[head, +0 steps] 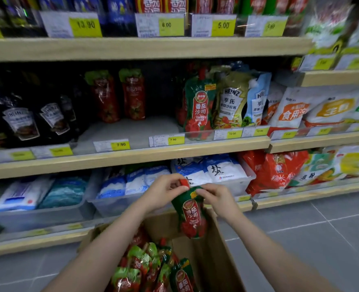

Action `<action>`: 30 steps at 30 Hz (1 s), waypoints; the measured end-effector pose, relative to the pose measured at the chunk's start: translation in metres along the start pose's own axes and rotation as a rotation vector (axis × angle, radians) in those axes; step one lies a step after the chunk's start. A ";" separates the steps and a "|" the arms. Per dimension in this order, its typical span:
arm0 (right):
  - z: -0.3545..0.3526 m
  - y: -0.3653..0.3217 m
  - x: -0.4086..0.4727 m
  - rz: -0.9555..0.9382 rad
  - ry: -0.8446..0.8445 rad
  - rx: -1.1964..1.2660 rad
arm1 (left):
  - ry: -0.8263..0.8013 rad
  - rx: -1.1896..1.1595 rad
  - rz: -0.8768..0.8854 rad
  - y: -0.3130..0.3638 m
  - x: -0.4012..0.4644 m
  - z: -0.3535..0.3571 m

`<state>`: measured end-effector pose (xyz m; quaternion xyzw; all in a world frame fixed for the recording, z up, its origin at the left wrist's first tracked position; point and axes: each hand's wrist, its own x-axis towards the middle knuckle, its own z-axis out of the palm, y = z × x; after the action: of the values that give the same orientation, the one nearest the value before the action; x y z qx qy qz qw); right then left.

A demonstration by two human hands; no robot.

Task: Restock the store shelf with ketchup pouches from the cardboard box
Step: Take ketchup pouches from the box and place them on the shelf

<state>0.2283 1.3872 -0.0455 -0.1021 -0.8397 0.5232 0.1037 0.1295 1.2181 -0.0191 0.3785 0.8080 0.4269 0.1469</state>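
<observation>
The grey middle shelf floor (pixel 132 129) lies bare between two red upright ketchup pouches with green tops (pixel 119 95) at the rear left and a green-and-red spouted ketchup pouch (pixel 198 108) at the right. Dark sauce pouches (pixel 26 121) bound the gap on the left. A clear plastic front rail with yellow price tags (pixel 170 140) runs along the shelf edge. The wooden upper shelf board (pixel 144 48) limits room overhead.
</observation>
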 end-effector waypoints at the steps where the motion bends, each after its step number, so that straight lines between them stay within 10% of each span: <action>1: -0.002 -0.009 0.002 -0.011 0.003 0.024 | 0.038 -0.087 -0.030 -0.001 -0.002 -0.004; 7: -0.015 -0.050 0.009 0.005 0.002 0.285 | -0.126 -0.291 -0.241 -0.020 -0.024 0.014; 30: -0.027 -0.085 0.025 0.067 0.059 0.435 | 0.103 -0.244 -0.178 -0.029 -0.035 0.013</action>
<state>0.2066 1.3808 0.0446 -0.1204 -0.6996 0.6921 0.1305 0.1464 1.1902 -0.0531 0.2623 0.7871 0.5259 0.1873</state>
